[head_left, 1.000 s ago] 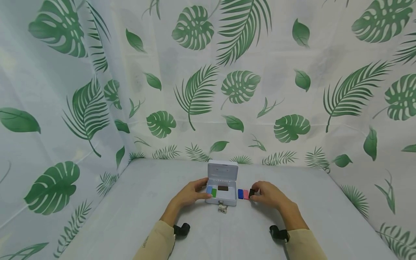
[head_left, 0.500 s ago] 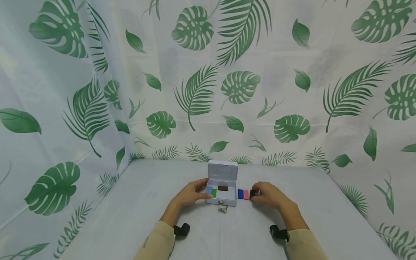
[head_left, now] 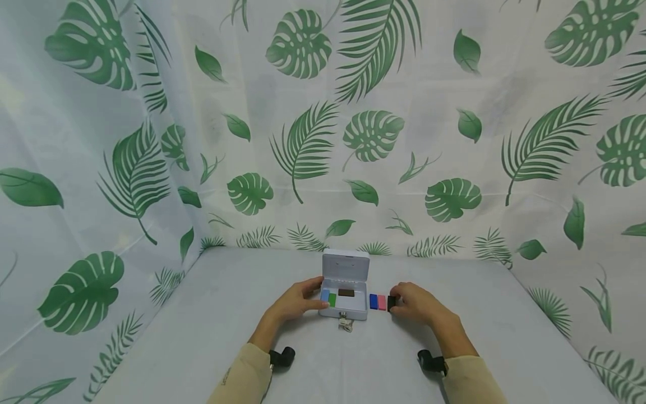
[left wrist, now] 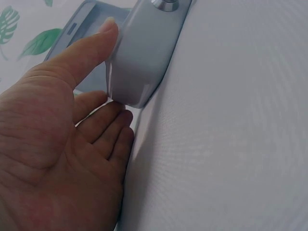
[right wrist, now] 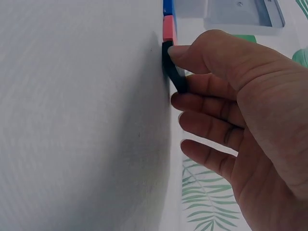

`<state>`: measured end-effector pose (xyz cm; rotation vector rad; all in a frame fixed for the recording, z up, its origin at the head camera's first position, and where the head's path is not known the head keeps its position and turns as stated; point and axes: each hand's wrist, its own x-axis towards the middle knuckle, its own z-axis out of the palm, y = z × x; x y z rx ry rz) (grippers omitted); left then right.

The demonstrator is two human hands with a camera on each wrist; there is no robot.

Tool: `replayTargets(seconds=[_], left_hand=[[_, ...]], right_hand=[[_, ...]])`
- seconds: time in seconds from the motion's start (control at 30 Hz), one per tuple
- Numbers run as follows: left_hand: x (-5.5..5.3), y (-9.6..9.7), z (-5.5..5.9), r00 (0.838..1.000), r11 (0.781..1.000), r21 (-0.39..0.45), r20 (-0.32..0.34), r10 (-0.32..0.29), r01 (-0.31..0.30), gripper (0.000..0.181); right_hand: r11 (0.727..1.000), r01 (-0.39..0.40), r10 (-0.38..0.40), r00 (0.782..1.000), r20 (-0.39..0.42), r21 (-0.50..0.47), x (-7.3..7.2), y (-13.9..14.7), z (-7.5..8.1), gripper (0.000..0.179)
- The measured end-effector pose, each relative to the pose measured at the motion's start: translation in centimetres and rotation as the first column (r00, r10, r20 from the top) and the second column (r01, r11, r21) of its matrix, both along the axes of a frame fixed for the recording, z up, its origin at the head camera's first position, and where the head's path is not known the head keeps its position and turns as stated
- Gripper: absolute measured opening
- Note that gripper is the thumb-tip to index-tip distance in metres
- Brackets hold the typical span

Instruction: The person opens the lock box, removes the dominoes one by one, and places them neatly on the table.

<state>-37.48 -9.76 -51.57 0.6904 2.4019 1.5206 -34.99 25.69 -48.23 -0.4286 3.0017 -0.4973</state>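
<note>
The right hand (head_left: 414, 303) pinches a black block (head_left: 391, 303) between thumb and fingers, its other fingers loosely bent. That block sits on the surface (head_left: 237, 303), just beside the right edge of a pink block (head_left: 382, 302); whether the two touch is hard to tell. The pink block adjoins a blue block (head_left: 373, 302), and a narrow strip of surface separates the blue one from the right wall of a pale metal box (head_left: 358, 315).

The left hand (head_left: 295, 301) grips the box by its left side, thumb over the rim near the front corner, fingers at the wall farther back. The lid (head_left: 346, 265) stands raised along the back edge. Inside, a light blue block (head_left: 325, 294) and a green block (head_left: 332, 300) lie by the left wall, a brown block (head_left: 346, 292) toward the back. Keys (head_left: 346, 324) hang at the front. Wide stretches of surface extend beyond both hands.
</note>
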Motion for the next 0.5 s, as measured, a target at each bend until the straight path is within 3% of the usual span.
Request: replayTargets(seconds=[0.5], left_hand=[[-0.04, -0.07, -0.02, 1.0, 1.0, 0.023, 0.006, -0.011, 0.011, 0.083]], right_hand=[[1.0, -0.011, 0.011, 1.0, -0.003, 0.022, 0.26, -0.13, 0.22, 0.036]])
